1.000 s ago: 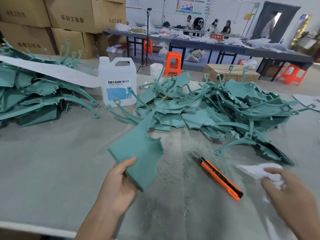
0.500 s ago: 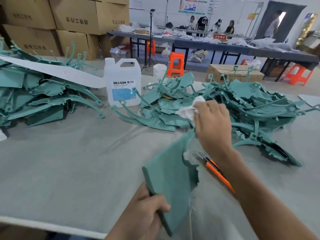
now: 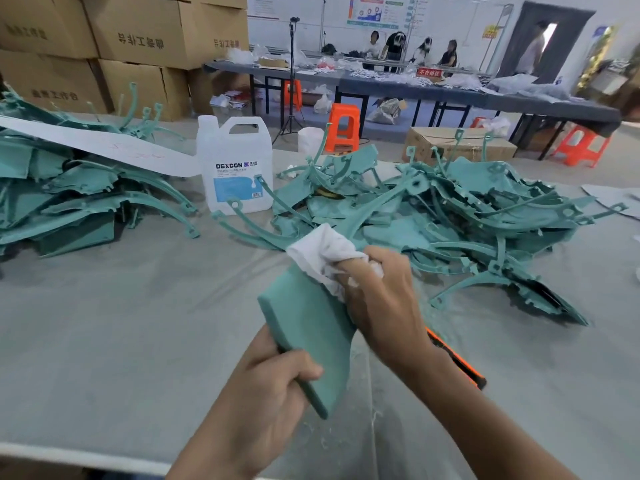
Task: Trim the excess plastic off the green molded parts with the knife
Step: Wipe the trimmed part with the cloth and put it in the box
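Gripping green part (image 3: 308, 327) edges, both hands; knife (image 3: 457, 362) beside.

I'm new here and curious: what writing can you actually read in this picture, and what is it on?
"DEXCON": white plastic jug label; the smaller print below is too small.
Brown cardboard boxes: printed characters, upside down, not legible.
Red sign on the far table: blurred.
Wall posters: too small.

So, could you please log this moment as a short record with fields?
Left hand: left hand grips the flat green molded plastic part at its lower end
Right hand: right hand presses a crumpled white cloth on the part's upper edge
Knife: orange-and-black utility knife lies on the grey table, unheld
Behind: white DEXCON jug, green part piles
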